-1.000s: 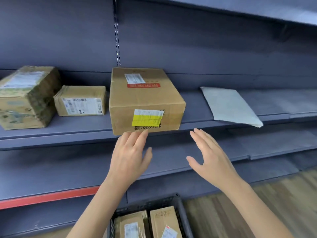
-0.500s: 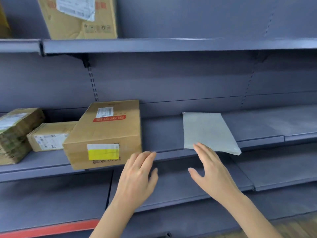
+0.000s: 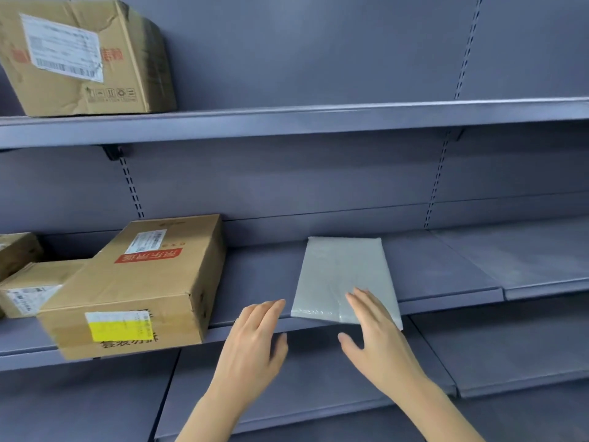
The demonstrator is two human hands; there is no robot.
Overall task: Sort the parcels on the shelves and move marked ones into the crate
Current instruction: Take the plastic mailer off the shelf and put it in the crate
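A flat grey-white padded mailer (image 3: 342, 275) lies on the middle shelf (image 3: 446, 282), its near edge hanging over the shelf lip. My right hand (image 3: 379, 339) is open, its fingertips over the mailer's near right corner. My left hand (image 3: 255, 346) is open, just left of the mailer's near left corner and apart from it. A large cardboard box (image 3: 140, 288) with a yellow label and a red sticker sits to the left on the same shelf. The crate is out of view.
Two smaller cardboard parcels (image 3: 28, 291) stand left of the big box. A dented cardboard box (image 3: 83, 55) rests on the upper shelf (image 3: 318, 118) at the left. A lower shelf (image 3: 318, 378) runs under my hands.
The view has risen and swung right, and the crate has dropped out of sight. Both hands have moved from the yellow-labelled box to the mailer, and the right hand now reaches its corner.
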